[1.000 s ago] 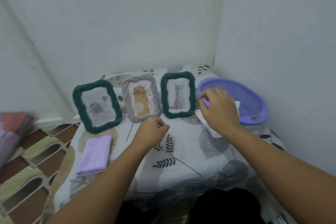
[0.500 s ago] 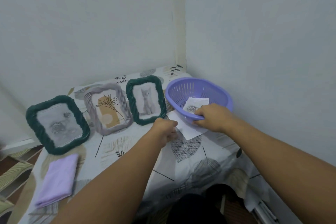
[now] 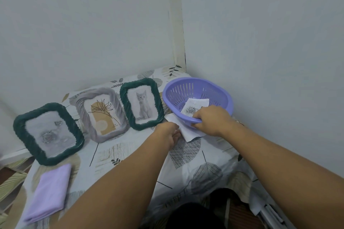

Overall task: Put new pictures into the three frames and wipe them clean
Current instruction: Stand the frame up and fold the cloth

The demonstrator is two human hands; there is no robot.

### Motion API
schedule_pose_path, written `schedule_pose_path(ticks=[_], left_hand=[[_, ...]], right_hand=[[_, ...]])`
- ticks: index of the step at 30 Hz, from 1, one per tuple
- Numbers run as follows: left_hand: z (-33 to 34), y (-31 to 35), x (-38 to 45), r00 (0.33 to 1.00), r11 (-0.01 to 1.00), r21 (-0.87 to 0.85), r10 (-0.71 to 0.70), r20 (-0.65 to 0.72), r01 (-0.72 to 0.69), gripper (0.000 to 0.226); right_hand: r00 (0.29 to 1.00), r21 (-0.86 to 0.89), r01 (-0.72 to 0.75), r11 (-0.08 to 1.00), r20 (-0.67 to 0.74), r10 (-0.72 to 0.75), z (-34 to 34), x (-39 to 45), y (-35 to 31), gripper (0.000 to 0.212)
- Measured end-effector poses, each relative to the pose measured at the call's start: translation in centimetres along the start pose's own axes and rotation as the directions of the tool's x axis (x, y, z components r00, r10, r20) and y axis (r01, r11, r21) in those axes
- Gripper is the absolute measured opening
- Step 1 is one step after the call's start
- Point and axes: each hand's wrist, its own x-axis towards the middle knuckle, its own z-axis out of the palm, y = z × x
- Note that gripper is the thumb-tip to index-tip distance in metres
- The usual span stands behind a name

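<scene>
Right hand (image 3: 210, 120) grips near rim of purple basket (image 3: 221, 91), far right. Left hand (image 3: 170, 134) touches white paper (image 3: 188, 133) beneath basket; finger pose unclear. Three frames left.

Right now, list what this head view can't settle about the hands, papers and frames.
- Left hand: fingertips turned away; unclear whether they pinch the white sheet.
- White sheet: far part hidden under the basket and right hand.
- Print in the basket: near corner covered by the right hand.
- Frame backs and stands: they face away.
- Left frame's picture: faint.
</scene>
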Motion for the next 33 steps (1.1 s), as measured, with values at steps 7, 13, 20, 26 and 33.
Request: schedule_pose_path(ticks=[7, 13, 20, 26, 33], left_hand=[[1.5, 0.6, -0.1, 0.996, 0.997, 0.045, 0.062, 0.061, -0.065, 0.018], [2.3, 0.0, 0.2, 0.988, 0.988, 0.028, 0.155, 0.0, -0.155, 0.036], [1.6, -0.7, 0.1, 0.979, 0.977, -0.065, 0.202, -0.023, -0.203, 0.031], [0.5, -1.9, -0.3, 0.972, 0.972, -0.047, 0.234, 0.037, -0.232, 0.024], [0.3, -2.4, 3.4, 0.945, 0.942, 0.074, 0.325, 0.038, -0.327, 0.053]], right_hand=[[1.0, -0.008, 0.011, 1.0, -0.014, -0.011, -0.1, 0.2, -0.1, 0.031], [1.0, -0.018, 0.018, 1.0, -0.013, -0.019, -0.2, 0.3, -0.2, 0.029], [1.0, 0.008, -0.019, 1.0, 0.018, 0.019, -0.4, 0.5, -0.4, 0.025], [1.0, -0.013, -0.028, 1.0, 0.006, 0.028, -0.3, 0.5, -0.7, 0.028], [0.997, 0.006, -0.081, 0.997, 0.017, 0.081, -0.5, 0.5, -1.3, 0.034]])
